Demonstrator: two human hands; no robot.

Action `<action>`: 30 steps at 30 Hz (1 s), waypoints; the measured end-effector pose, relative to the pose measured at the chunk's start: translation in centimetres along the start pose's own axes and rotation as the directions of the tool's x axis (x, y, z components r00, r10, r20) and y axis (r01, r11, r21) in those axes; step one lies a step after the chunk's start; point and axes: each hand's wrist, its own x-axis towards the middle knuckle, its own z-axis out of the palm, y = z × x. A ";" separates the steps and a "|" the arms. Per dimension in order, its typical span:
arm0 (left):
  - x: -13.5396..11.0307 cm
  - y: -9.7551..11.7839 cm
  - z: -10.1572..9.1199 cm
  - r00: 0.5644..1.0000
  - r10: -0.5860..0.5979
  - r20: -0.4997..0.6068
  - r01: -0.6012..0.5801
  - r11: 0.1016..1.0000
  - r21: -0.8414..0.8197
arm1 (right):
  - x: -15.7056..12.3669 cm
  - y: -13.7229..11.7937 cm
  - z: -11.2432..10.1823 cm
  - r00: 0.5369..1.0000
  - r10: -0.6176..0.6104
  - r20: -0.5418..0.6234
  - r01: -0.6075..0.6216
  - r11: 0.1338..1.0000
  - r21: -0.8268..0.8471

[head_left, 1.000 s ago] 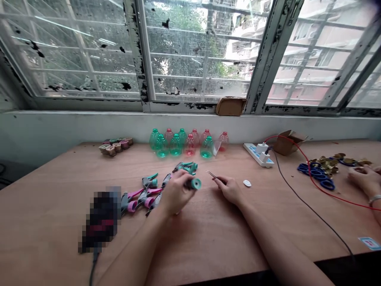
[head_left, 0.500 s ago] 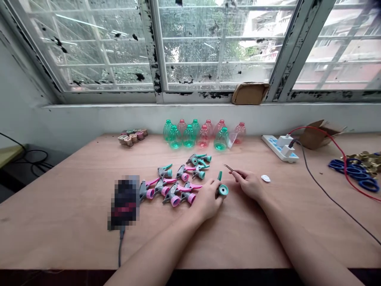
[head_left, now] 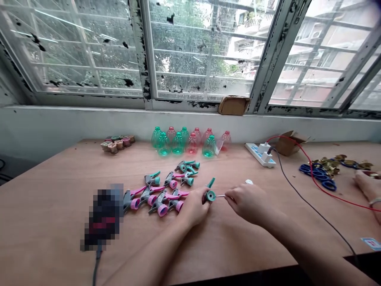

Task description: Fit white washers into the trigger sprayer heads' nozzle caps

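Observation:
My left hand (head_left: 193, 207) is closed around a grey spray-trigger head with a teal collar (head_left: 210, 194), its round opening turned toward the right. My right hand (head_left: 248, 202) pinches thin metal tweezers (head_left: 220, 196), whose tips reach into that teal collar. Both hands hover just above the wooden table (head_left: 59, 198). Left of my left hand lie several more trigger heads (head_left: 160, 194), some pink, some teal. A small white disc (head_left: 249, 182) lies just behind my right hand.
Green and red plastic bottles (head_left: 184, 142) stand in rows near the wall. Small caps (head_left: 116, 144) sit at the back left. A power strip (head_left: 260, 154) with black and red cables, blue rings (head_left: 317, 174) and another person's hand (head_left: 367, 184) are at the right. A blurred dark object (head_left: 104, 216) lies left.
My right hand has moved left and brought the tweezers' tips into the teal collar of the trigger head. My left hand has kept hold of the head; the view has shifted.

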 end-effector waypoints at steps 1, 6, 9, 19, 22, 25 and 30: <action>0.0 -0.1 0.0 1.000 0.002 0.009 -0.002 1.000 0.006 | -0.1 -0.3 -0.1 1.000 0.027 0.000 -0.027 0.999 -0.039; 0.0 -0.6 0.3 0.999 0.039 0.025 -0.041 0.997 0.069 | -1.3 -3.0 0.3 0.983 0.182 -0.022 -0.183 0.975 -0.123; -0.1 -1.0 0.4 0.996 0.066 0.052 -0.072 0.992 0.105 | -2.0 -4.4 0.8 0.961 0.278 -0.001 -0.276 0.952 -0.130; -0.2 -1.2 -0.6 0.986 0.095 0.135 -0.106 0.991 0.077 | -0.9 0.0 0.8 0.999 -0.041 0.022 0.040 0.998 0.045; -0.2 -1.1 -0.6 0.985 0.092 0.145 -0.105 0.991 0.084 | -0.7 0.3 0.8 0.996 -0.083 0.013 0.083 0.996 0.012; -0.1 -1.0 -0.5 0.985 0.087 0.150 -0.104 0.988 0.115 | -1.0 -0.4 1.0 0.999 -0.048 0.002 0.048 0.996 -0.071; -0.1 -0.9 -0.1 0.977 0.091 0.193 -0.132 0.969 0.211 | -1.3 -1.2 1.2 0.997 -0.075 0.030 0.078 0.987 -0.144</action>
